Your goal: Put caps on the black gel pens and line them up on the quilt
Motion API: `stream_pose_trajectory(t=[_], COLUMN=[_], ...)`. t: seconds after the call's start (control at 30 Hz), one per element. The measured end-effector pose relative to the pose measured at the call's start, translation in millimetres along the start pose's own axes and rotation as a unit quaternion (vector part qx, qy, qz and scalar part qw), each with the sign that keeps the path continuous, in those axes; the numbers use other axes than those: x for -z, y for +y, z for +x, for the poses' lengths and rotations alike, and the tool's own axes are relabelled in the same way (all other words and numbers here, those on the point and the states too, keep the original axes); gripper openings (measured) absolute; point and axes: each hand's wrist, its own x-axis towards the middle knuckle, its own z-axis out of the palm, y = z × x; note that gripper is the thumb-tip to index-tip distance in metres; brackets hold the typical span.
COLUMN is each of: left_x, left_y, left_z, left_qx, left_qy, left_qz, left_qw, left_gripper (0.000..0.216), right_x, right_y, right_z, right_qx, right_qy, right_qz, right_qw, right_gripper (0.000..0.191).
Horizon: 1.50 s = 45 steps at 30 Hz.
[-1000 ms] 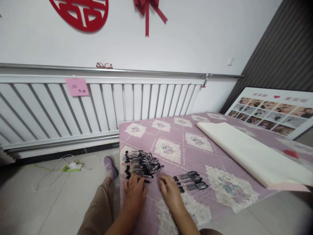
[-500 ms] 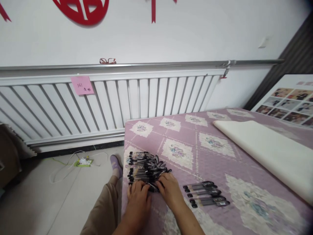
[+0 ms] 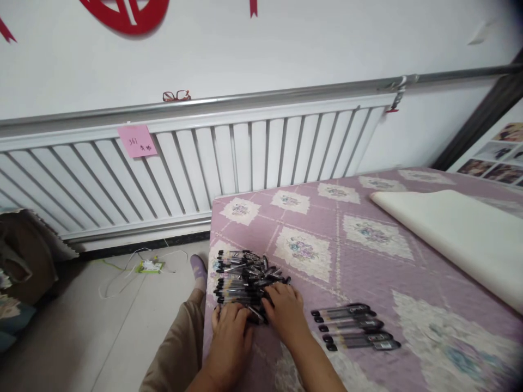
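A heap of black-capped clear pens (image 3: 241, 277) lies on a purple flowered bedcover (image 3: 261, 239) near its left edge. At the near side of the heap, my left hand (image 3: 231, 332) has its fingers bent down over pens. My right hand (image 3: 286, 310) curls around the heap's right near corner, its fingertips on pens. Between the two hands the black ends of a few pens show; how many lie under the fingers is hidden. Apart from the heap, to the right, several similar pens (image 3: 355, 326) lie side by side in a loose row.
A folded cream sheet (image 3: 457, 234) lies on the bed's right side. Behind the bed runs a white radiator (image 3: 253, 152) bearing a pink note (image 3: 137, 141), with glasses (image 3: 176, 96) on the pipe above. A power strip (image 3: 150, 267) with cords sits on the floor at left.
The view has tilted and shifted slightly, so the bed and the separate pens appear farther right. Both hands remain at the near side of the heap with little visible movement.
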Motion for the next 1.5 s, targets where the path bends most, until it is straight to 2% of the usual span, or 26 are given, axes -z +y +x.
stream_pose_trajectory(t=[0.3, 0.6, 0.87, 1.0, 1.13, 1.27, 1.5], left_x=[-8, -5, -7, -6, -7, -11, -6], left_y=[-7, -4, -5, -3, -4, -8, -6], left_z=[-2, 1, 0, -1, -1, -1, -5], left_qx=[-0.003, -0.008, -0.013, -0.008, -0.005, -0.007, -0.006], left_qy=[0.042, 0.036, 0.053, 0.059, 0.076, 0.083, 0.065], left_qz=[0.058, 0.031, 0.03, 0.027, 0.024, 0.025, 0.037], left_qw=[0.997, 0.999, 0.998, 0.998, 0.997, 0.996, 0.997], left_gripper=[0.045, 0.034, 0.024, 0.021, 0.021, 0.022, 0.021], right_x=[4, 5, -3, 3, 4, -1, -1], right_y=[-2, -3, 4, 3, -6, -17, -22], right_z=[-3, -6, -7, -11, -17, -22, -22], right_qx=[-0.013, -0.012, -0.018, 0.022, 0.082, 0.128, 0.115], right_qy=[-0.003, -0.007, 0.067, 0.083, 0.069, 0.026, -0.041], right_qz=[-0.003, 0.012, 0.055, 0.086, 0.091, 0.083, 0.055], right_qw=[1.0, 1.0, 0.996, 0.993, 0.99, 0.988, 0.991], right_gripper=[0.008, 0.006, 0.009, 0.008, 0.01, 0.009, 0.01])
